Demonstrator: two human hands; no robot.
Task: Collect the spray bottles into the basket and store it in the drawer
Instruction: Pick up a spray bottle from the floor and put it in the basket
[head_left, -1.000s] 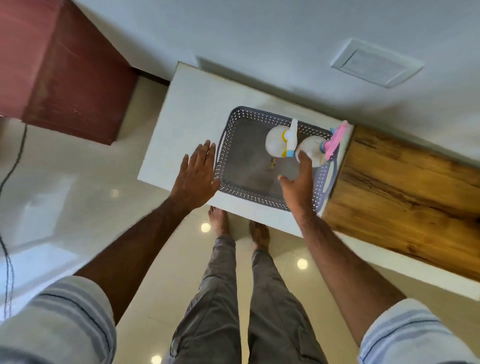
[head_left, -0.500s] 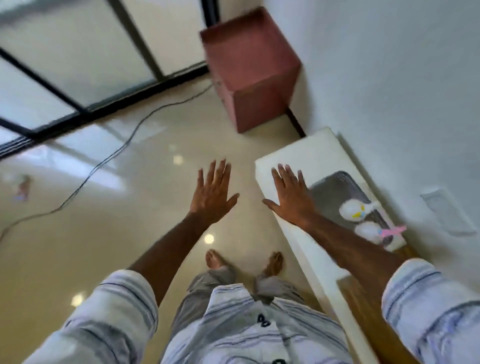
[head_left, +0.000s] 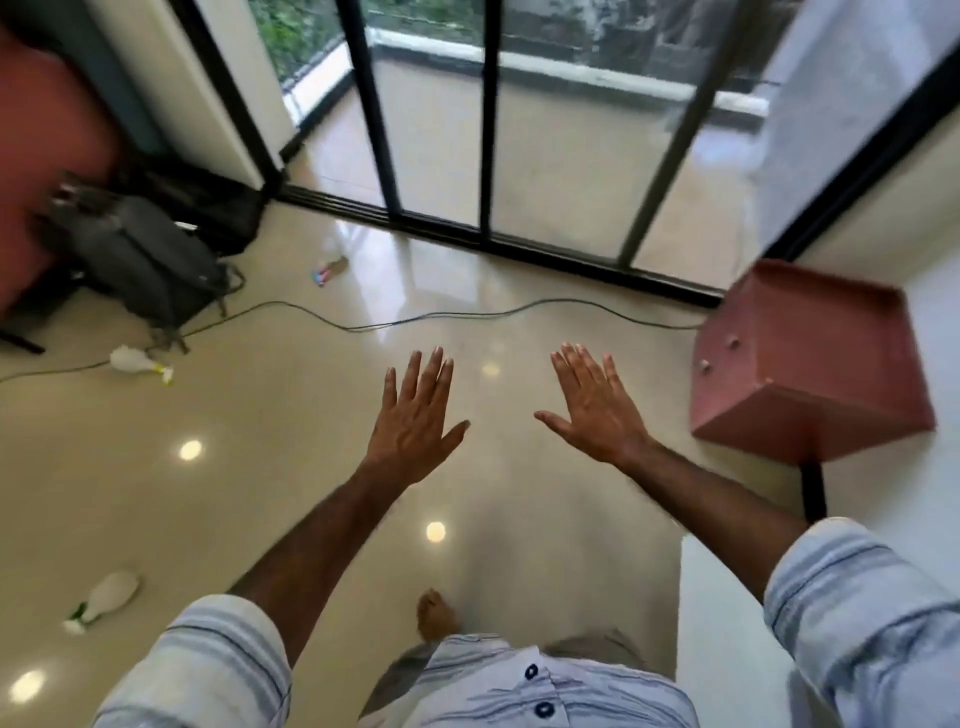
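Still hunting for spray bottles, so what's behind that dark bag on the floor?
Behind the dark bag only a blurred black shape and a reddish surface show. Anything hidden behind it cannot be seen.

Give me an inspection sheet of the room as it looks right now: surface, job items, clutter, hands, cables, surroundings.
Surface: glossy beige floor, with light reflections.
Job's things: three spray bottles lie on the floor: green-tipped bottle near left, yellow-tipped bottle by the bag, pink-tipped bottle farther off, blurred. Basket and drawer: nothing seen.
Clutter: dark bag at left; red box at right.
Hands: left hand and right hand open, fingers spread, empty, held over the floor.
Cables: one thin cable runs across the floor from the bag toward the box.
Surroundings: black-framed glass doors to a balcony.
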